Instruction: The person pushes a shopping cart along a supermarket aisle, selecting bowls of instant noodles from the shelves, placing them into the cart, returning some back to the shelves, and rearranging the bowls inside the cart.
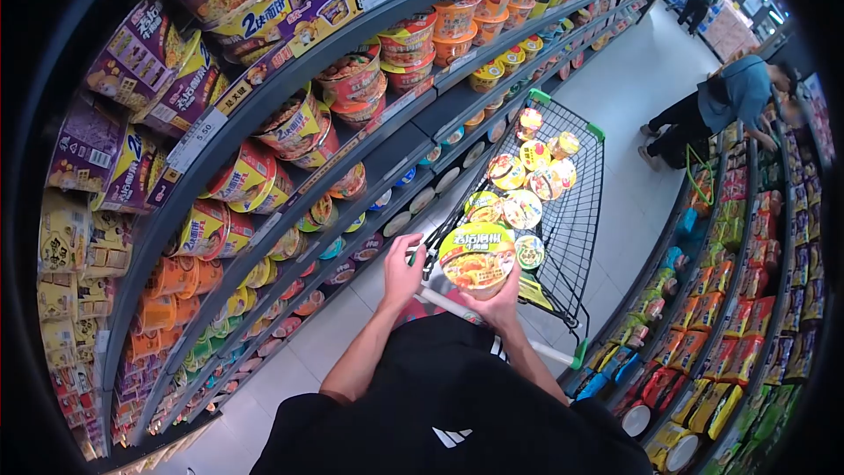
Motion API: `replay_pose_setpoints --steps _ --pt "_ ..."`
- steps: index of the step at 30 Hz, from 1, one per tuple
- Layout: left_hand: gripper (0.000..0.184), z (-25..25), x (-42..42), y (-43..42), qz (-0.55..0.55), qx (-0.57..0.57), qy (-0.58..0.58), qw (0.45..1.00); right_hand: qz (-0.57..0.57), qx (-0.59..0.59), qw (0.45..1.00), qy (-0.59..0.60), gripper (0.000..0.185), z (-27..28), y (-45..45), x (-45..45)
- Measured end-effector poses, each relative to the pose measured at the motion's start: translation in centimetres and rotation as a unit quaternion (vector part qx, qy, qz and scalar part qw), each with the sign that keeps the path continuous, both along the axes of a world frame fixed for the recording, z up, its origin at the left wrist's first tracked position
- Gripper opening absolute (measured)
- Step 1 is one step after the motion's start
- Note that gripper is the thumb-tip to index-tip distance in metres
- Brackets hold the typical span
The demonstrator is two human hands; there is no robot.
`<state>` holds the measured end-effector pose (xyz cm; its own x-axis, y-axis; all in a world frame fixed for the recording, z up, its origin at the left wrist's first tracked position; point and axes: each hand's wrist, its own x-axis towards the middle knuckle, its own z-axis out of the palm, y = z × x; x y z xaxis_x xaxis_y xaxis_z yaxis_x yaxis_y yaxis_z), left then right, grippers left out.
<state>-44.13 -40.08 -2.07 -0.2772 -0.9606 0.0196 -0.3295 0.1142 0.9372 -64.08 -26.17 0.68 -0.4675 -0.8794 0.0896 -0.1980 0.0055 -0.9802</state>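
Note:
My right hand [498, 301] grips a large instant noodle cup [477, 257] with a yellow-green lid from its lower right side. The lid faces up toward me. Just left of the cup, my left hand [404, 268] is raised with its fingers curved and apart, holding nothing. A small gap shows between it and the cup. Beyond my hands stands a black wire shopping cart [587, 202] with green corners. Inside it lie several noodle cups, among them a white-lidded cup [521, 209] and a green-patterned cup [529, 252].
Along my left runs a tall shelf [422, 127] stacked with noodle cups. Opposite, on the right, a lower shelf [703, 299] carries bagged noodles. A person [730, 97] bends over that shelf beside a green-handled basket [701, 178]. Another person [699, 2] stands farther down the aisle.

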Motion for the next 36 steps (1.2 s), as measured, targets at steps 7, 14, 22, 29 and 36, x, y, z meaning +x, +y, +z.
replay_pose_setpoints --steps 7,14,22,29,36 --pt "0.056 4.6 1.6 2.7 -0.140 0.367 0.241 0.887 0.093 -0.027 0.994 0.058 0.138 -1.4 0.3 2.1" --pt "0.057 1.2 4.7 6.0 0.023 0.234 0.298 0.925 0.206 0.092 0.954 0.196 0.139 0.6 -2.5 4.1" --pt "0.056 1.5 9.7 4.0 0.208 0.203 0.388 0.874 0.383 0.266 0.847 0.256 0.074 -1.5 -3.7 4.9" --pt "0.073 5.6 9.6 3.6 0.223 0.280 0.524 0.773 0.373 0.248 0.855 0.263 0.055 -2.4 -4.2 5.5" --pt "0.087 6.6 10.5 4.0 -0.045 0.405 0.766 0.498 0.376 0.276 0.848 0.252 0.056 -1.8 -5.3 6.1"
